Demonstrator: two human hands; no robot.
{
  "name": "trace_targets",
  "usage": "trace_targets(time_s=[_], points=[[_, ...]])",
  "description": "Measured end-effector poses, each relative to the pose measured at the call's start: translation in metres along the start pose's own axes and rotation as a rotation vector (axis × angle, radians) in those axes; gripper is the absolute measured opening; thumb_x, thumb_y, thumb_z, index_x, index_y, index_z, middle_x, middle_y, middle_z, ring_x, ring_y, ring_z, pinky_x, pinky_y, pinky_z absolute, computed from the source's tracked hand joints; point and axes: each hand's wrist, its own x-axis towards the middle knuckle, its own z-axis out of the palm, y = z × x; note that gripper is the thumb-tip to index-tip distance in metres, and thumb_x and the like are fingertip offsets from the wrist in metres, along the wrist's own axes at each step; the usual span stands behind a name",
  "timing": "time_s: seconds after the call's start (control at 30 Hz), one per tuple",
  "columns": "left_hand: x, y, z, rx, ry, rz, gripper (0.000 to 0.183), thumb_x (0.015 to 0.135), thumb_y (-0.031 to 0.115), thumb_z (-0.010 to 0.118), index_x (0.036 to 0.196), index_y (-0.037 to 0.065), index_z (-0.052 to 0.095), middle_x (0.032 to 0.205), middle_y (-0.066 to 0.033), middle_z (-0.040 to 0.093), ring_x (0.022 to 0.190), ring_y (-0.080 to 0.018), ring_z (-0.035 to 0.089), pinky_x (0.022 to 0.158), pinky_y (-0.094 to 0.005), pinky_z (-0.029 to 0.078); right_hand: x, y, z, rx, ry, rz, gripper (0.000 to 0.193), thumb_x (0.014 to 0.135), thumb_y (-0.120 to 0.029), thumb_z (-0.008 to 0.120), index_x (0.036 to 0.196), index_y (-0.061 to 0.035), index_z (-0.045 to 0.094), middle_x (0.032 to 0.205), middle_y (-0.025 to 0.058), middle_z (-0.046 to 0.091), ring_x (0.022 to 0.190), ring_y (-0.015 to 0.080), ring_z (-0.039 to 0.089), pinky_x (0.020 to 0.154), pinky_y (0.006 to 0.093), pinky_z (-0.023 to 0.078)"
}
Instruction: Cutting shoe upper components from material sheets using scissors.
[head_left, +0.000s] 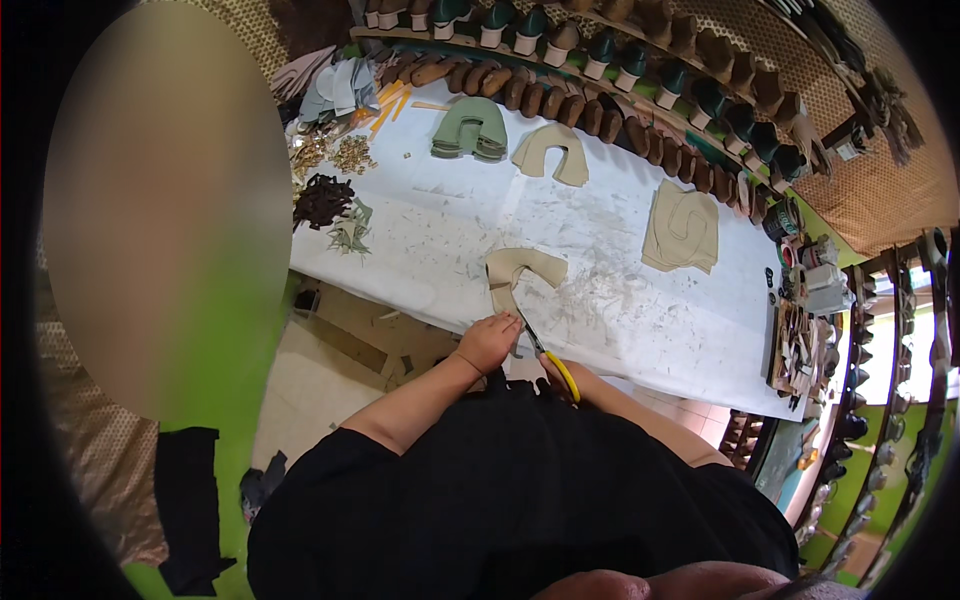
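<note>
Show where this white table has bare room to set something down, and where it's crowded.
The white table has smudged but bare patches between the scissors and the flat beige pieces, and between the green scraps and near curved beige piece. Crowded: the far-left corner, with gold fittings, and the back edge, lined with brown shoe forms.

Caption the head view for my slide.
Left hand holding a curved beige piece, right hand holding yellow-handled scissors.

Over at the table's near edge, a beige U-shaped shoe piece point(503, 274) lies with its curve facing away, its left leg's end pinched in the left hand point(490, 342). Yellow-handled scissors point(541, 346), held in the right hand point(583, 380), slant up-left, tips at that leg.
</note>
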Motion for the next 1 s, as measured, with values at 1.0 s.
trace_targets(time_s=[1.0], points=[[-0.006, 0.008, -0.002, -0.057, 0.008, 0.023, 0.027, 0.085, 0.013, 0.060, 0.109, 0.002, 0.067, 0.107, -0.0121, 0.069, 0.099, -0.0270, 0.069, 0.080, -0.0364, 0.057, -0.010, -0.022, 0.000, -0.320, 0.188, 0.017, 0.085, 0.091, -0.077, 0.034, 0.087, -0.0004, 0.070, 0.084, 0.0244, 0.069, 0.087, 0.0406, 0.067, 0.081, 0.0440, 0.051]])
